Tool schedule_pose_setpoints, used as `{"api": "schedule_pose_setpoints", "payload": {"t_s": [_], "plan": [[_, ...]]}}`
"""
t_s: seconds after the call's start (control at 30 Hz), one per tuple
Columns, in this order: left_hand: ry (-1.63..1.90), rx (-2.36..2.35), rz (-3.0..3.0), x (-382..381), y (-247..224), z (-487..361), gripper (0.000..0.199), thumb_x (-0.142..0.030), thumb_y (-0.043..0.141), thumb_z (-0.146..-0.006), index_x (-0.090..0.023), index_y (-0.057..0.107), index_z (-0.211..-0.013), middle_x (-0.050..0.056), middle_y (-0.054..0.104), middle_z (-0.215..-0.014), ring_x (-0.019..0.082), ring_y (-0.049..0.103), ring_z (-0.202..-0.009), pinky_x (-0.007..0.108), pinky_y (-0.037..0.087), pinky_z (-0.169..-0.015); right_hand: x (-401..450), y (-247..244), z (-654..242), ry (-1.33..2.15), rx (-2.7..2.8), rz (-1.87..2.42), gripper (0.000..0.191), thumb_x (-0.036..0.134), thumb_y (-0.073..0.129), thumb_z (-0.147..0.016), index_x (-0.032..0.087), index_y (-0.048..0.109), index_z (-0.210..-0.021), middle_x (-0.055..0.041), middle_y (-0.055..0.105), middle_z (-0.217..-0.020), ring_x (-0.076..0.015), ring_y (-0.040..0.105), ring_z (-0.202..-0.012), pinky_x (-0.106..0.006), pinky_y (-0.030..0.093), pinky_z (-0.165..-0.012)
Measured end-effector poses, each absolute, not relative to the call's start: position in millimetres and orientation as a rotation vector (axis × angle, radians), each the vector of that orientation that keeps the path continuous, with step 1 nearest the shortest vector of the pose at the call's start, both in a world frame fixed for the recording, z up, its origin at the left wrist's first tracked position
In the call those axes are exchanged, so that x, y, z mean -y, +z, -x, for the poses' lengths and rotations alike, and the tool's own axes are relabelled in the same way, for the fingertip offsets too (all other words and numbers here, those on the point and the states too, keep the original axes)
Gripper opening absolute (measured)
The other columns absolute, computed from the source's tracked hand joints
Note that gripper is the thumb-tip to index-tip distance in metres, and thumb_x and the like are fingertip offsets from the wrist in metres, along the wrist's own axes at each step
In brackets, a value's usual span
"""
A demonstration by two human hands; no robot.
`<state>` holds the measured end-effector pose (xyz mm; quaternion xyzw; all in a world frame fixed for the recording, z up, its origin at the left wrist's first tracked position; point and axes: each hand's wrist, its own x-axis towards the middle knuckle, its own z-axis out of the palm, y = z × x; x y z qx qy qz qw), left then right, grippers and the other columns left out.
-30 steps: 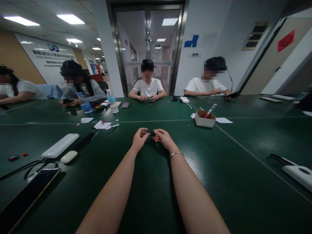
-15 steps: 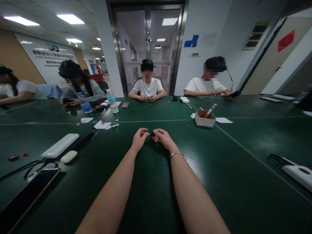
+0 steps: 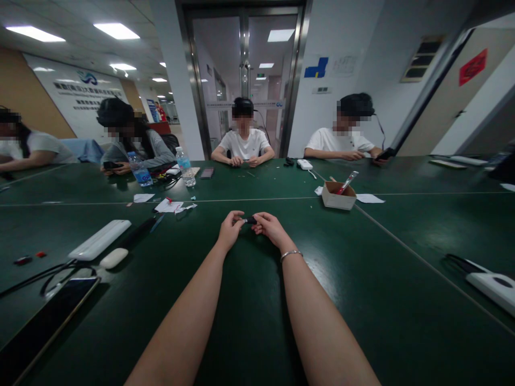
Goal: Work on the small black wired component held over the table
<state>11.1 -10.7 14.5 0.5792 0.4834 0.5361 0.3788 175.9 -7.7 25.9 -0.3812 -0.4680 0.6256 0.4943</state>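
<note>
Both my arms reach forward over the dark green table (image 3: 249,300). Between my hands is a small black object with a silver end (image 3: 251,220), too small to name for sure. My left hand (image 3: 231,229) pinches its silver end between thumb and fingertips. On the other side, my right hand (image 3: 270,227) grips the black end, its fingers curled. A metal bangle (image 3: 291,255) circles my right wrist. The fingertips partly hide the object, which is held just above or at the tabletop; I cannot tell which.
To the left lie a phone (image 3: 52,327), a white power bank-like device (image 3: 100,239) and a white rounded case (image 3: 114,258). A small box (image 3: 338,195) stands ahead right. Two water bottles (image 3: 185,167) stand ahead left. Several people sit across the table.
Slightly more of the object's silver end shows between my fingers. Otherwise my hands stay in nearly the same place.
</note>
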Motion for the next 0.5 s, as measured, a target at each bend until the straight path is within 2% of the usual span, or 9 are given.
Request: {"api": "schedule_pose_setpoints", "payload": {"t_s": [0.23,0.4,0.5], "plan": [[1.328,-1.235,-1.488,8.9,10.6,-10.4,0.026,-0.035,0.052,-0.082,-0.019,0.06,-0.1,-0.001,0.057,-0.067,0.01,0.049,-0.054,0.02,0.038,-0.05,7.9,25.4,-175.3,1.515,1.135,0.925,0.027,0.034,0.073,-0.072,0.015,0.061,-0.085,-0.0023,0.064,-0.058,-0.0091,0.057,-0.05,-0.018,0.045,-0.046],[1.358,-1.266,-1.447,10.2,13.3,-11.0,0.024,-0.025,0.053,-0.077,-0.02,0.062,-0.099,0.003,0.061,-0.085,0.009,0.051,-0.059,0.019,0.04,-0.051,9.0,26.3,-175.2,1.515,1.118,0.914,0.027,0.035,0.074,-0.071,0.015,0.061,-0.085,-0.0023,0.064,-0.058,-0.0092,0.056,-0.049,-0.019,0.044,-0.044],[1.363,-1.249,-1.469,11.2,14.9,-10.5,0.029,-0.019,0.056,-0.073,-0.019,0.061,-0.101,0.003,0.06,-0.088,0.009,0.052,-0.063,0.019,0.041,-0.052,8.5,26.1,-175.0,1.513,1.117,0.923,0.026,0.034,0.074,-0.072,0.015,0.061,-0.084,-0.0025,0.064,-0.058,-0.0095,0.057,-0.05,-0.019,0.045,-0.045]]}}
